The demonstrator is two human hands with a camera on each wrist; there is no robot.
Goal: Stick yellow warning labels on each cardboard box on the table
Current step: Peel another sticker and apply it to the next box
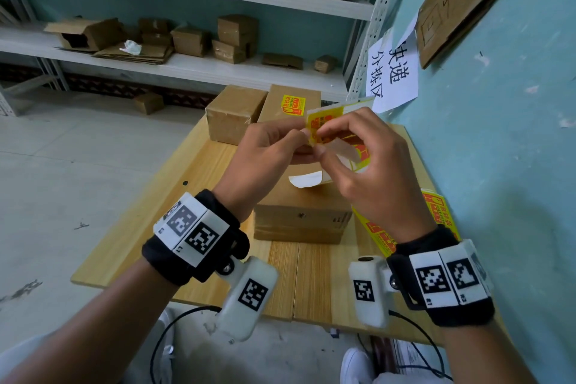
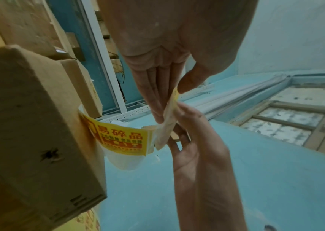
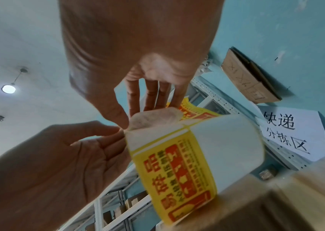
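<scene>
Three cardboard boxes stand on the wooden table (image 1: 131, 246). The near box (image 1: 299, 218) lies under my hands, and a plain box (image 1: 233, 112) stands at the back. Beside it, a third box (image 1: 280, 97) carries a stuck yellow label (image 1: 293, 105). Above the near box I hold a strip of yellow labels (image 1: 358, 146) on white backing. My left hand (image 1: 307, 134) pinches the strip's edge (image 2: 174, 95). My right hand (image 1: 319, 142) pinches a peeled label corner (image 3: 153, 118) between thumb and fingers. The strip's free end (image 2: 122, 137) curls down onto the near box (image 2: 29, 125).
More of the yellow label strip (image 1: 436, 212) lies along the table's right edge by the blue wall. A white paper sign (image 1: 392, 72) and a cardboard sheet (image 1: 461, 0) hang on that wall. Metal shelves (image 1: 187, 68) with several boxes stand behind the table.
</scene>
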